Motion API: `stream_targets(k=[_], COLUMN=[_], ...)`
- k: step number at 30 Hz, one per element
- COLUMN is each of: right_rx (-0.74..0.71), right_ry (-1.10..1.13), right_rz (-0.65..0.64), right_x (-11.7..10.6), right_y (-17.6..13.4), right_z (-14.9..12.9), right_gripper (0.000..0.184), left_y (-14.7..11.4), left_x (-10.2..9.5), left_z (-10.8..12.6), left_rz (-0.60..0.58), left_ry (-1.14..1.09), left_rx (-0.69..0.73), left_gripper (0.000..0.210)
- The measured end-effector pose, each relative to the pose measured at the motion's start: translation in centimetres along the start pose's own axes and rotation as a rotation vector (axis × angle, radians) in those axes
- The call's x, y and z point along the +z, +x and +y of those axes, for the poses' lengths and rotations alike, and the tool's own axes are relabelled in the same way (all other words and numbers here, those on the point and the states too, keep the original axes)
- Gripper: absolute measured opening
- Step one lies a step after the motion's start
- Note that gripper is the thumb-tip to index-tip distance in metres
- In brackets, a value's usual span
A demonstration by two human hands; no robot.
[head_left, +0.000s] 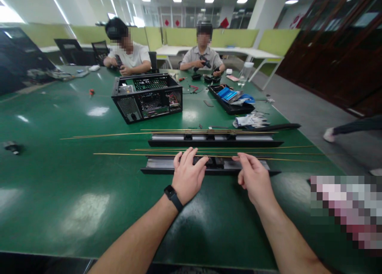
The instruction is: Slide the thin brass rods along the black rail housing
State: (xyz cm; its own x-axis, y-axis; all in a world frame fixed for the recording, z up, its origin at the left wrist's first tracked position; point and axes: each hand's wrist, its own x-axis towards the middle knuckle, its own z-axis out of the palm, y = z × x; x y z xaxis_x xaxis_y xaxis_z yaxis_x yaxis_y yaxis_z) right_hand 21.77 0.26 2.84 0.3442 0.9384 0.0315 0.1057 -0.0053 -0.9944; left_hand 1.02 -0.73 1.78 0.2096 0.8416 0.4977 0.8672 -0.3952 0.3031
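Two long dark metal channels lie across the green table, a far channel (216,143) and a near channel (161,162). Thin golden rods (119,154) run lengthwise along and above them, reaching past both ends. My left hand (188,172), with a dark watch on its wrist, rests over the near channel with fingers spread. Toward that channel's right part, my right hand (255,178) has thumb and forefinger pinched at a golden rod; the fingers partly hide the contact. Dark blocks (219,162) sit inside the near channel between my hands.
An opened black computer case (147,97) stands beyond the channels. At the right lie a black tray (235,109) with blue items, white gloves (252,120) and a dark strip (283,126). Two people sit across the table (74,218), handling dark objects. A clear bottle (245,74) stands far right.
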Motion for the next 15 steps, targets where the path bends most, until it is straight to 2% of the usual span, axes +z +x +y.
stream_targets(k=[3, 10, 12, 15], right_rx=[-0.002, -0.001, -0.005, 0.000], right_ry=[0.001, -0.040, -0.034, -0.012], right_rz=[0.038, -0.194, -0.186, -0.088], right_x=[-0.2, 0.8, 0.7, 0.2], right_y=[0.3, -0.8, -0.7, -0.1], right_z=[0.1, -0.3, -0.2, 0.1], right_gripper=[0.047, 0.049, 0.049, 0.048], left_y=[0.0, 0.0, 0.0, 0.0], left_x=[0.0, 0.1, 0.1, 0.0], left_z=[0.0, 0.1, 0.0, 0.0], left_rz=[0.002, 0.010, 0.007, 0.006], left_ry=[0.004, 0.010, 0.010, 0.009], left_rx=[-0.003, -0.005, -0.003, -0.004], left_gripper=[0.029, 0.029, 0.030, 0.030])
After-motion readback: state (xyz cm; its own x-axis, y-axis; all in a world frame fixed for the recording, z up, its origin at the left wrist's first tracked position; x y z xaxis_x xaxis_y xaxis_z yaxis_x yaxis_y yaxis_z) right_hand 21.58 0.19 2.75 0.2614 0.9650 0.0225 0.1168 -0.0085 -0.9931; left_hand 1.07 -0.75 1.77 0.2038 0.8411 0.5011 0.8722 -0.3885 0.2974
